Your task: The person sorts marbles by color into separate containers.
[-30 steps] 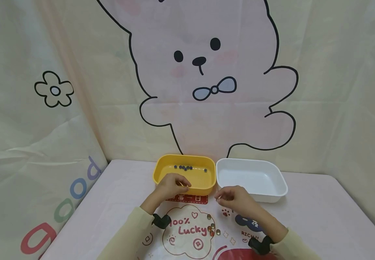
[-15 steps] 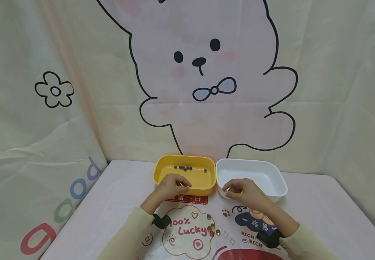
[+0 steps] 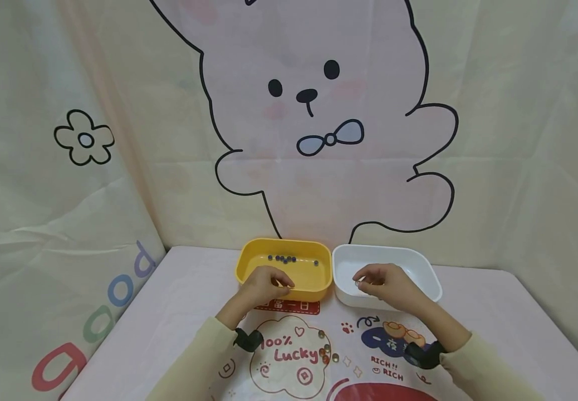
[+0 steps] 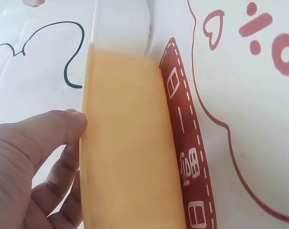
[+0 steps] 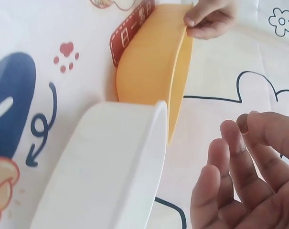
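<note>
Pinching a small bead, the right hand hangs over the white tray in the head view, while the left hand grips the near rim of the yellow tray, which holds dark beads, and glassy beads lie on the printed cloth. In the left wrist view, the thumb meets the yellow tray's rim, other fingers bent behind it. In the right wrist view, thumb and index finger squeeze the brownish bead, remaining fingers loosely bent.

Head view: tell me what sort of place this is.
Likely a tabletop activity corner, perhaps staged: a cartoon-printed backdrop hangs behind the table, and a yellow tray and a white tray stand side by side on it.
</note>
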